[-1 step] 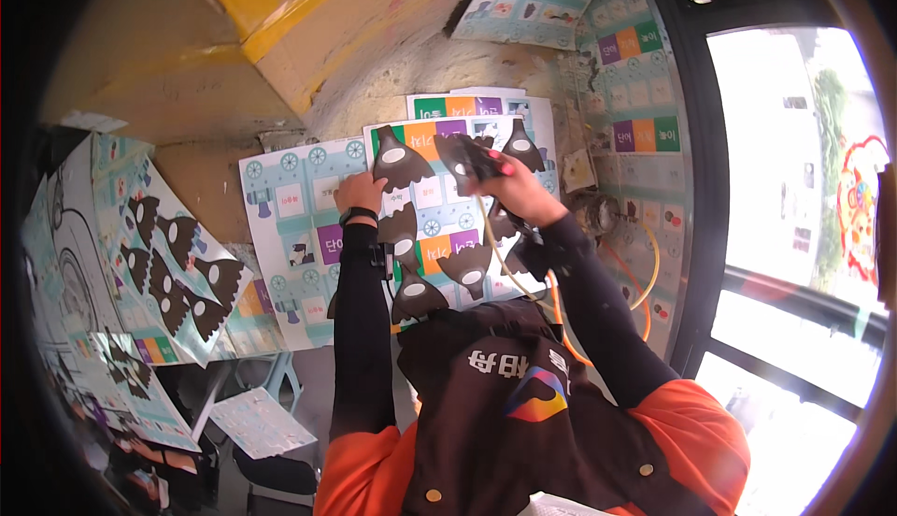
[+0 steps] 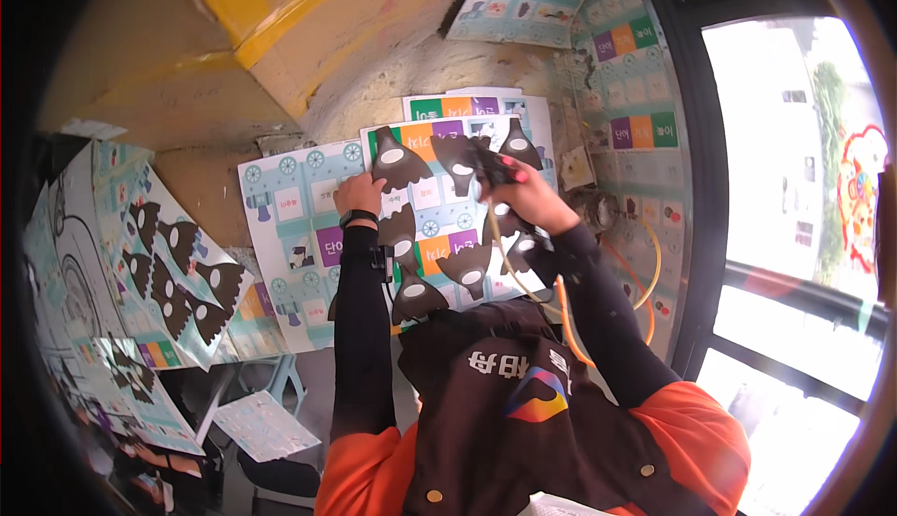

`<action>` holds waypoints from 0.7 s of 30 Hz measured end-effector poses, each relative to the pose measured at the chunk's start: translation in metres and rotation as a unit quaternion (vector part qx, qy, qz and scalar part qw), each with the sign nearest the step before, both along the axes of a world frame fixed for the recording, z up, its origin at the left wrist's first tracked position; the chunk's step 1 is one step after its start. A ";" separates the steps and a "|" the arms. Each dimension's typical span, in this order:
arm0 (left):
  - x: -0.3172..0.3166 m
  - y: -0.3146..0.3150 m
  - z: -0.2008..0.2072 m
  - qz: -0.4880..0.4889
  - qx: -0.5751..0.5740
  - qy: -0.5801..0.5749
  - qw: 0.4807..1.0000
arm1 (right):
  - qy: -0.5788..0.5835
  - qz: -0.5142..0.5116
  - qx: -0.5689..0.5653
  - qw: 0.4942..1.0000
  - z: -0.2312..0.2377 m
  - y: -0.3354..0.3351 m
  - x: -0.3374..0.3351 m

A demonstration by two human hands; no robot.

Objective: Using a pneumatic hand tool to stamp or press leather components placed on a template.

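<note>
My right hand grips a black handheld tool with a red part, its nose over a dark brown bottle-shaped cutout. My left hand lies on the printed sheet, its fingertips beside the lower edge of another brown cutout with a white oval. I see no object held in it. Several more such cutouts lie on the sheet, among them one at the upper right and one nearer my apron.
Yellow and orange hoses loop by my right forearm. Cardboard boxes rise behind. At left, a printed sheet bears more brown cutouts. A bright glass door stands at right, and a stool-like seat is below left.
My right hand and the tool have shifted slightly to the right, uncovering more of the brown cutout beneath. My left hand stays in place.
</note>
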State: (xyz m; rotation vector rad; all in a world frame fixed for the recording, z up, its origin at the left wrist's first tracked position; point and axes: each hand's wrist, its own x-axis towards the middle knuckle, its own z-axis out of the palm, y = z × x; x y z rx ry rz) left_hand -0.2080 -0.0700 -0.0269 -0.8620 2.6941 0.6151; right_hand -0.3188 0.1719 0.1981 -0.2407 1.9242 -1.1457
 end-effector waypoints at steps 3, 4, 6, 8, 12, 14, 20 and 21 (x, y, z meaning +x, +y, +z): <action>-0.007 0.003 0.001 0.023 -0.008 0.043 0.999 | 0.022 -0.027 -0.020 0.999 0.014 0.079 0.021; -0.008 -0.002 0.001 0.011 -0.028 0.044 0.999 | 0.004 -0.043 -0.009 0.999 0.025 0.096 0.031; -0.012 -0.003 0.011 0.002 -0.060 0.037 0.998 | -0.026 -0.087 0.039 0.995 0.042 0.131 0.051; -0.014 0.003 0.029 0.020 -0.114 0.026 0.993 | -0.027 -0.108 0.064 0.992 0.021 0.192 0.068; 0.057 -0.007 0.023 0.112 -0.129 0.107 0.980 | 0.123 -0.037 0.218 0.968 -0.058 0.292 0.117; 0.123 -0.016 0.009 0.120 -0.145 0.049 0.981 | 0.212 0.026 0.293 0.932 -0.095 0.324 0.135; 0.298 -0.019 -0.024 0.213 -0.078 0.018 0.974 | 0.331 -0.011 0.380 0.864 -0.177 0.350 0.145; 0.290 -0.006 -0.025 0.206 -0.064 0.065 0.974 | 0.353 -0.038 0.406 0.842 -0.190 0.355 0.147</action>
